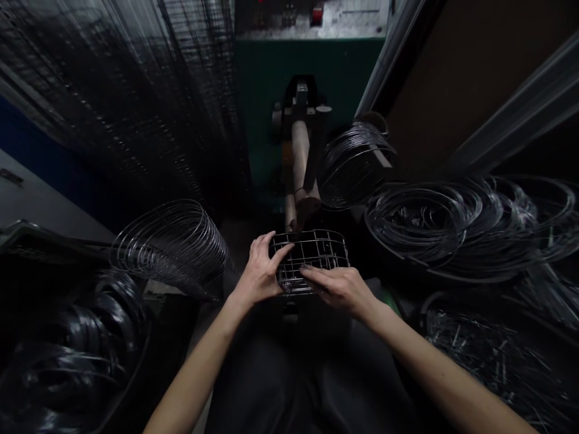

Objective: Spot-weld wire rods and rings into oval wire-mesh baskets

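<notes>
A small wire mesh basket (316, 250) sits low in front of a machine arm (299, 163). My left hand (260, 271) grips the basket's left side, fingers curled over its rim. On the basket's near edge lies my right hand (339, 288), its fingers pressed onto the wires and pointing left. The basket lies just under the tip of the machine arm.
A green machine (312, 72) with a control panel stands straight ahead. Stacks of wire rings (456, 223) lie at the right, and a coil of wire hoops (174, 244) at the left. Tall stacks of wire grids (136, 90) rise at the upper left. Loose metal pieces (488, 355) fill the lower right.
</notes>
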Available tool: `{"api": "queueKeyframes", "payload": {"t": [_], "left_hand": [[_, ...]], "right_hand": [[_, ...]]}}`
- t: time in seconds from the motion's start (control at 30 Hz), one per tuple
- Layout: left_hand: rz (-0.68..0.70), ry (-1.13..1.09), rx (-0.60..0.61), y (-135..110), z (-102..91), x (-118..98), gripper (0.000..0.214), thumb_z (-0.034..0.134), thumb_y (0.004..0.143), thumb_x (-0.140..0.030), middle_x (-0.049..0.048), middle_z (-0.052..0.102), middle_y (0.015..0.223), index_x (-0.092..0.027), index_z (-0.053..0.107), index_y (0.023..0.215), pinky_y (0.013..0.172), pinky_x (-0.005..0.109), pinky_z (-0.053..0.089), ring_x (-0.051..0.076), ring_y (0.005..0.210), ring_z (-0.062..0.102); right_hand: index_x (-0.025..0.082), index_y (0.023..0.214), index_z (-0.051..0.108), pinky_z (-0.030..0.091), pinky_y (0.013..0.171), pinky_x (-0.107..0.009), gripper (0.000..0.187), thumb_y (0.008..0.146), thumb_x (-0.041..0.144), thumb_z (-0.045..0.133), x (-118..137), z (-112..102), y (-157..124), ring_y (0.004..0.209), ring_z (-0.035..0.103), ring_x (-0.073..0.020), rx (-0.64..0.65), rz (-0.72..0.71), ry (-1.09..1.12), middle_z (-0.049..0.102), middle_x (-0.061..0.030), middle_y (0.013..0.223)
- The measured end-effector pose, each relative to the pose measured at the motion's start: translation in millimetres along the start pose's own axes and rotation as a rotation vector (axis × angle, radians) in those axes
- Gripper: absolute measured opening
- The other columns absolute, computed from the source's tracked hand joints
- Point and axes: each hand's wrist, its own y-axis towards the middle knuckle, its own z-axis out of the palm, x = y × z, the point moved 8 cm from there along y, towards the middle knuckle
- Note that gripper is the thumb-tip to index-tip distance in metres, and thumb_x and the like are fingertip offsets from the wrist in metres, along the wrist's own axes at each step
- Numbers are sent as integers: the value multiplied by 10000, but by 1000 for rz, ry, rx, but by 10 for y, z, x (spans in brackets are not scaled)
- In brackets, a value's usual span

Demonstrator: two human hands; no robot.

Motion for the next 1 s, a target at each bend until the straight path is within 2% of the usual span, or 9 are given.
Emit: {"api": "queueKeyframes", "payload": {"t": [0.3,0.5,0.67,0.87,1.0], "left_hand": [[-31,-12,17,131,22,121,887,788,597,-264,195,202,1443,-214,396,1390,1054,627,307,426,1326,244],[-2,-11,22,169,40,176,874,791,607,-333,204,219,1424,-181,409,1378,1061,598,312,418,1315,267],[-2,-28,34,190,27,191,908,816,569,-319,202,233,1416,-170,414,1370,1075,580,305,417,1317,262],[-24,-15,63,363,10,309,940,833,536,-314,178,236,1408,-188,416,1369,1080,570,312,416,1315,266],[-12,-10,66,480,20,411,932,832,541,-351,177,246,1397,-178,425,1362,1088,546,316,407,1310,282]], "right_hand": [[233,1163,663,564,612,-266,293,925,233,492,-109,-27,162,785,724,-184,-17,7,23,698,-31,1110],[230,1142,675,554,662,-230,265,911,230,545,-144,-28,215,854,715,-163,-40,14,39,706,-17,1094],[225,1154,678,523,591,-208,294,876,199,585,-149,-22,209,817,715,-150,-12,20,-16,707,-13,1099],[257,1127,691,506,578,-219,270,892,213,564,-291,-25,384,809,717,-157,-10,92,-55,729,2,1040],[270,1114,693,506,609,-217,251,888,236,589,-404,30,508,830,713,-163,38,161,-56,744,2,991]]}}
